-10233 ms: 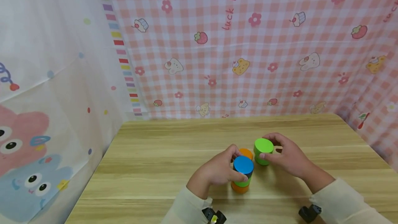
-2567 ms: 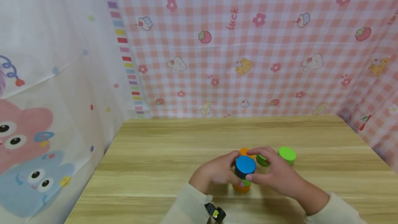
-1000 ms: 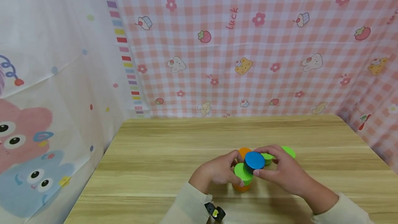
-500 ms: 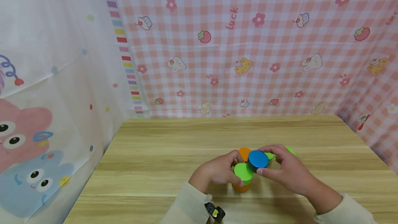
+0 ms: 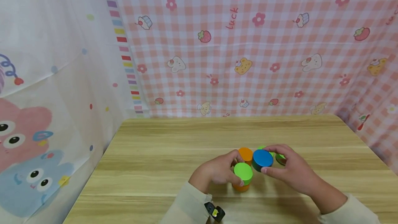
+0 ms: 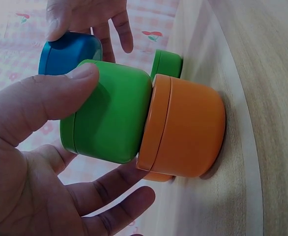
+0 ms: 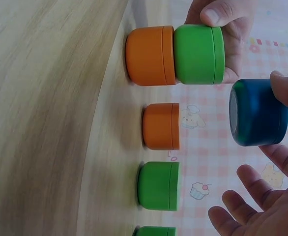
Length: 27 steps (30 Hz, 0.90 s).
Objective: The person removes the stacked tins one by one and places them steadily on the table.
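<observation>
My right hand [image 5: 292, 172] pinches a small blue round lidded tin [image 5: 262, 159] between thumb and fingers, held up off the table. In the right wrist view the blue tin [image 7: 258, 112] shows its pale base, and the other fingers are spread away from it. A green tin [image 5: 243, 171] sits on top of an orange tin [image 5: 241, 188], just left of the blue one. Thumb and fingers of my left hand [image 5: 217, 170] grip the green tin; in the left wrist view the orange tin [image 6: 186, 128] stands under it on the wood.
Behind the stack stands a second orange tin [image 7: 161, 126]. Two more green tins follow in a row to the right, one green tin [image 7: 158, 186] whole and another green tin [image 7: 155, 231] cut off by the frame. A checked curtain [image 5: 242, 44] hangs behind the wooden table [image 5: 174, 137].
The right hand let go of a green tin, which now stands at the right, then took the blue tin off the stack's top and moved it rightward. The left hand stays on the stack.
</observation>
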Each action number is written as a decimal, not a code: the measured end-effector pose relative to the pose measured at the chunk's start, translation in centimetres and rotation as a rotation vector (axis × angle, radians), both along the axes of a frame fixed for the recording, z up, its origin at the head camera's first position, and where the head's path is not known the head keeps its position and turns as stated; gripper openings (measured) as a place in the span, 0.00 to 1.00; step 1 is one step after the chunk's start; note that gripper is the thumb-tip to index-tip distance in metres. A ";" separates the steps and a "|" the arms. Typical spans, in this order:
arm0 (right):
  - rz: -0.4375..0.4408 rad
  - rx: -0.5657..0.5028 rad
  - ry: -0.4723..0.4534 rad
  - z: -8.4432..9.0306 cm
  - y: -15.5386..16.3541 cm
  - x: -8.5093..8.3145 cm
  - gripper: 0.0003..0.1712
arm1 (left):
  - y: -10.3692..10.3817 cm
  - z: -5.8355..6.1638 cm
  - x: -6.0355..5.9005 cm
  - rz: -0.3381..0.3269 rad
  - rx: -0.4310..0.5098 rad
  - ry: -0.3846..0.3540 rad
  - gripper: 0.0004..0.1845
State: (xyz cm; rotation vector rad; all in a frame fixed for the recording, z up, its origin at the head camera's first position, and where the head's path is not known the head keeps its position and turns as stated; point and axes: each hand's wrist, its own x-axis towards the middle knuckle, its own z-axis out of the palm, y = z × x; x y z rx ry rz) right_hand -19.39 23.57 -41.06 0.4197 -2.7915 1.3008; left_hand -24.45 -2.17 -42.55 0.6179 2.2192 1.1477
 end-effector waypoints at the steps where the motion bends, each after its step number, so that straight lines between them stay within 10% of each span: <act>1: -0.002 0.001 0.001 0.0 0.1 0.0 0.32 | 0.0 0.0 0.0 0.001 0.000 -0.001 0.27; 27: -0.069 0.046 -0.004 -0.6 2.1 -0.6 0.33 | 0.0 0.2 0.1 0.004 -0.027 -0.015 0.26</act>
